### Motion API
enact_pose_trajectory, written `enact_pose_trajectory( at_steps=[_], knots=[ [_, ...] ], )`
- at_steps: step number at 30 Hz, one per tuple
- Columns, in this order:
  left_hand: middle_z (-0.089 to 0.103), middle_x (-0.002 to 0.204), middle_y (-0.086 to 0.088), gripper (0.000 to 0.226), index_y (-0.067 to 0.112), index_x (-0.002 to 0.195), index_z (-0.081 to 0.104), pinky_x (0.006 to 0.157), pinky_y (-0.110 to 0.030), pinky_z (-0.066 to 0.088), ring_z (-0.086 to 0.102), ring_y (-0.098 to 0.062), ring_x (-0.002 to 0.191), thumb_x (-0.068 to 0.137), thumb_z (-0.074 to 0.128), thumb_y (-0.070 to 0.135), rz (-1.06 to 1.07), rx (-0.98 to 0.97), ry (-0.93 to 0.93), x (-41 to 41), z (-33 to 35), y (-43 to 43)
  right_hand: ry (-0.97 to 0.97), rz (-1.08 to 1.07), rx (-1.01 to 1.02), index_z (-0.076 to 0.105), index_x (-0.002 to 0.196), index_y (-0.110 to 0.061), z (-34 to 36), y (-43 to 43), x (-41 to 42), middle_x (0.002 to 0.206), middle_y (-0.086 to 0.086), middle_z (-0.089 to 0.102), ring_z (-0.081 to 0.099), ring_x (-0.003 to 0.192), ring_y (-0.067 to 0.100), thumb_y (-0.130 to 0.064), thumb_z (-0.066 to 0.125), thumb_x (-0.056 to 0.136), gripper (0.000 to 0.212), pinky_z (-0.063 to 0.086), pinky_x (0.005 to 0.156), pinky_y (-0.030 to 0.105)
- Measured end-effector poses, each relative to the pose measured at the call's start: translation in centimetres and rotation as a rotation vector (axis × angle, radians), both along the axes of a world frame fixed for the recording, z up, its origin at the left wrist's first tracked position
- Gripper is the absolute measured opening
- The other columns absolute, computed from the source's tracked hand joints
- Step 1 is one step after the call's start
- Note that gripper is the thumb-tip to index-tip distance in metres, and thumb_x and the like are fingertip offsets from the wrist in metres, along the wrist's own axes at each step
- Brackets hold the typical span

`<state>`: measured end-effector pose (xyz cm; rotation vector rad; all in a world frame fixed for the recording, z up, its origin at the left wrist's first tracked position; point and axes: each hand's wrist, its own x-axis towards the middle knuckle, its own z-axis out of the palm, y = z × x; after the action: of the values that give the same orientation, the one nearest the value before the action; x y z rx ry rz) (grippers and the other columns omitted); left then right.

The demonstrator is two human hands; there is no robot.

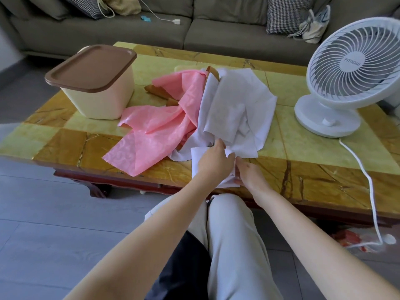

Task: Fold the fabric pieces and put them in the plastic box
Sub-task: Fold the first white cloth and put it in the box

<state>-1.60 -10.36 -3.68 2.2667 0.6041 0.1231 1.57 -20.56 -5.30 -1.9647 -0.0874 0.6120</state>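
A crumpled white fabric (233,105) lies in the middle of the table, partly over a pink fabric (160,122) spread to its left. A brown fabric (160,92) peeks out from under both. My left hand (213,159) grips the white fabric's near edge. My right hand (249,174) pinches the same edge just beside it, at the table's front. The cream plastic box (101,98) stands at the left rear with its brown lid (91,68) resting askew on top.
A white desk fan (350,74) stands on the right of the yellow-and-brown tiled table (303,174), its cord (365,176) trailing off the front edge to the floor. A grey sofa (194,24) with cushions sits behind. My knees are below the table's edge.
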Motion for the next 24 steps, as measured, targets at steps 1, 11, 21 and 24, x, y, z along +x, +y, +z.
enact_pose_trajectory(
  at_steps=[1, 11, 21, 24],
  knots=[
    [0.062, 0.113, -0.010, 0.034, 0.007, 0.122, 0.043, 0.077, -0.031, 0.040, 0.057, -0.028, 0.104, 0.094, 0.048, 0.025, -0.020, -0.028, 0.026, 0.0, -0.3, -0.2, 0.009, 0.018, -0.037, 0.057, 0.068, -0.014, -0.2, -0.3, 0.1, 0.065, -0.002, 0.056, 0.055, 0.070, 0.016, -0.038, 0.040, 0.098, 0.042, 0.045, 0.074, 0.028],
    [0.051, 0.125, 0.003, 0.044, 0.025, 0.126, 0.046, 0.094, -0.035, 0.032, 0.042, -0.022, 0.117, 0.086, 0.059, 0.038, -0.226, 0.374, 0.064, -3.5, -1.5, 2.5, -0.205, 0.072, -0.178, 0.055, 0.068, -0.012, -1.5, -0.4, 1.4, 0.063, -0.003, 0.051, 0.047, 0.064, 0.015, -0.015, 0.052, 0.091, 0.023, 0.034, 0.055, 0.025],
    [0.049, 0.110, -0.001, 0.024, 0.019, 0.106, 0.054, 0.084, -0.025, 0.030, 0.043, -0.022, 0.108, 0.085, 0.063, 0.024, -0.335, 0.464, 0.077, -4.6, -3.1, 2.9, -0.348, -0.007, -0.189, 0.064, 0.099, 0.000, -2.8, 0.3, 1.7, 0.100, 0.012, 0.067, 0.060, 0.094, 0.029, -0.014, 0.057, 0.088, 0.019, 0.043, 0.076, 0.034],
    [0.050, 0.111, -0.001, 0.023, 0.017, 0.107, 0.055, 0.083, -0.024, 0.032, 0.044, -0.021, 0.107, 0.087, 0.063, 0.026, -0.327, 0.478, 0.060, -4.6, -3.1, 3.0, -0.283, -0.014, -0.190, 0.058, 0.113, 0.000, -2.7, 0.4, 1.7, 0.108, 0.010, 0.063, 0.059, 0.101, 0.027, -0.016, 0.058, 0.088, 0.029, 0.042, 0.079, 0.031]
  ],
)
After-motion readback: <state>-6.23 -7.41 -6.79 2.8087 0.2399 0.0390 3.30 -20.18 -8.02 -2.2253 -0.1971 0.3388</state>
